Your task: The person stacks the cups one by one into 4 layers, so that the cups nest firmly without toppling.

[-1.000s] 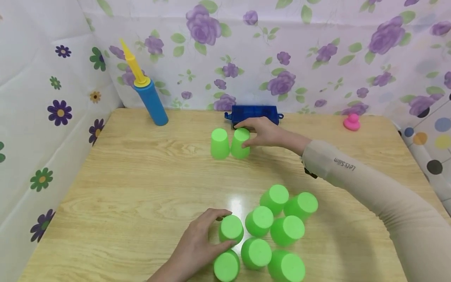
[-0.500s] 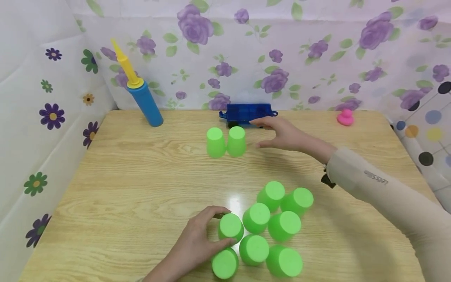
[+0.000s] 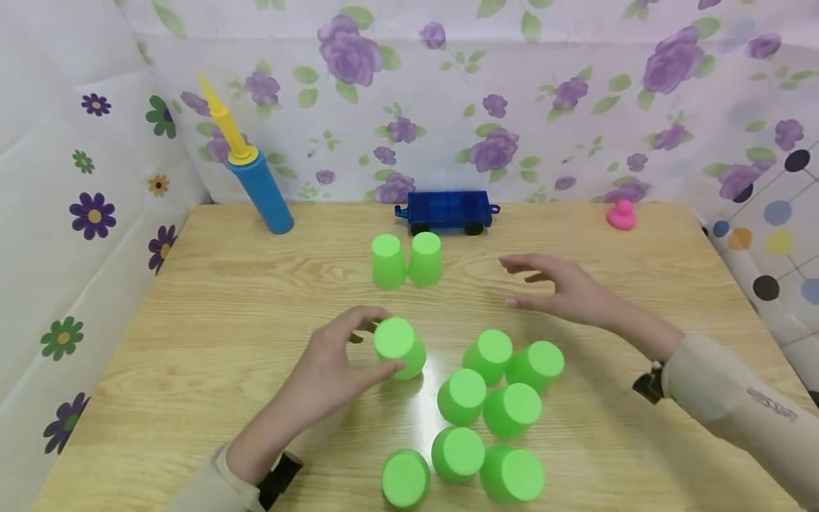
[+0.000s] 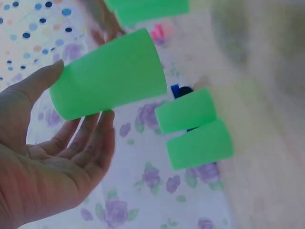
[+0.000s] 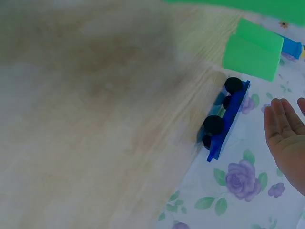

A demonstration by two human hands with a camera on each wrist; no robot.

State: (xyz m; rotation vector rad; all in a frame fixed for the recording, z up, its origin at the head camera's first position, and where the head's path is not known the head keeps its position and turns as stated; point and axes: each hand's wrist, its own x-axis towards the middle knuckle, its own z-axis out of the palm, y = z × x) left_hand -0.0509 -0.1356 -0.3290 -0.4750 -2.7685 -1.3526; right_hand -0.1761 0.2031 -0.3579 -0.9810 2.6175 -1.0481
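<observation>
My left hand [image 3: 329,359] holds an upturned green cup [image 3: 399,348] between thumb and fingers; in the left wrist view the cup [image 4: 109,76] is in the grasp with the thumb at its base edge. Two more upturned green cups stand side by side farther back, a left cup [image 3: 388,263] and a right cup [image 3: 425,261]. To their right, my right hand [image 3: 566,288] hovers with fingers extended and nothing between them. Several other upturned green cups, among them a near one [image 3: 406,478] and a middle one [image 3: 462,397], are grouped at the front right.
A blue toy wagon [image 3: 448,211] stands behind the two cups, against the floral backdrop [image 3: 435,99]. A blue and yellow hand pump [image 3: 262,188] leans at the back left. A pink rubber duck [image 3: 622,215] sits at the back right of the wooden table [image 3: 211,341].
My right hand has let go of the right rear cup and drawn back to the right. My left hand has carried its cup away from the front group, toward the rear pair.
</observation>
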